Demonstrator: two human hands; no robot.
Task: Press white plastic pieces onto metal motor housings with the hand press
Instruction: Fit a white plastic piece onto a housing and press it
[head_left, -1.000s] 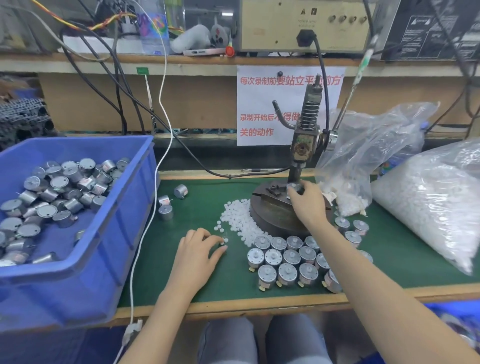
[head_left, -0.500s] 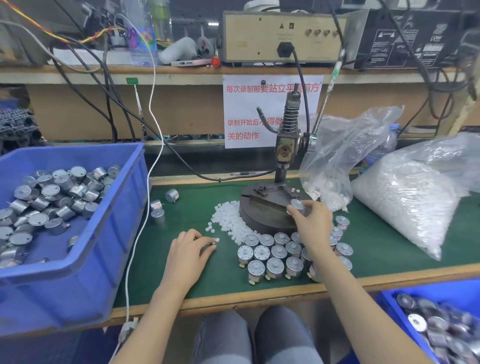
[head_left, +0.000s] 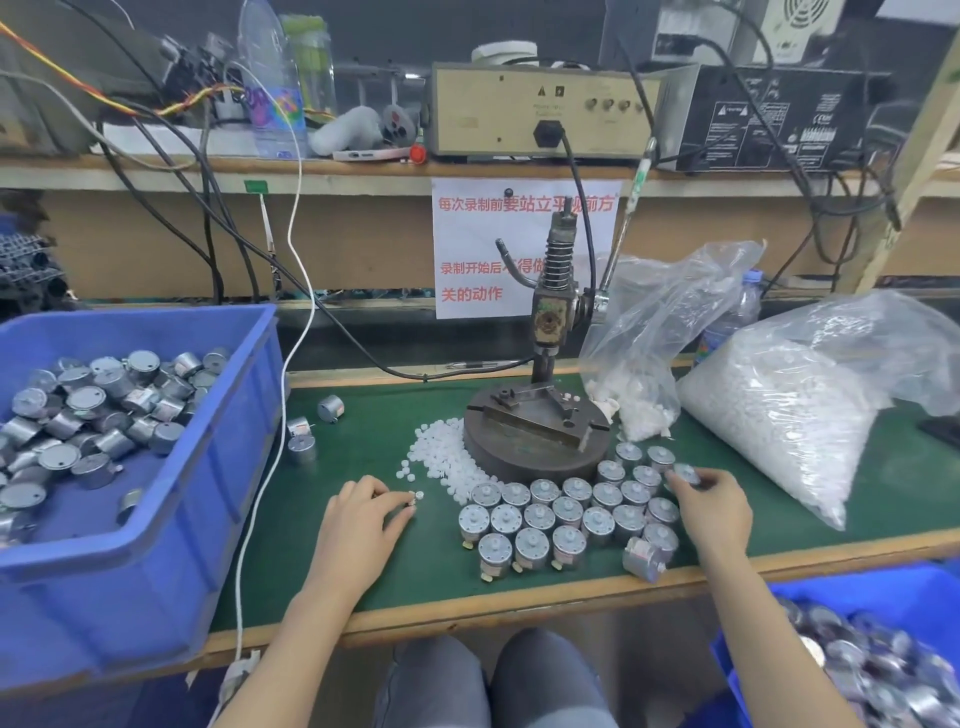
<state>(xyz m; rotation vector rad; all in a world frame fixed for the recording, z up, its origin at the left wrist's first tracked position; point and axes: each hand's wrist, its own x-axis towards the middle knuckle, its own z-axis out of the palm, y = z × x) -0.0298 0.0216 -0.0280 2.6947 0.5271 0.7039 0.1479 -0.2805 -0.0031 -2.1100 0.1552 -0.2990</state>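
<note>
I'm between presses, I judge: the fixture of the hand press (head_left: 553, 312) stands bare. My right hand (head_left: 714, 506) curls its fingertips round a motor housing (head_left: 687, 474) at the right edge of the upright rows (head_left: 566, 512), near the press base; its round face looks up, cylinder axis roughly vertical. My left hand (head_left: 358, 519) pinches a white plastic piece (head_left: 414, 497) beside the loose pile (head_left: 447, 457). Next, a housing must seat square in the fixture, piece on top, before pulling the lever (head_left: 631, 218)

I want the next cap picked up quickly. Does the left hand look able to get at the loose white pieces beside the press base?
Probably yes: the left hand rests on the green mat at the near edge of the white pieces, its fingers on the nearest ones, with nothing between.
</note>
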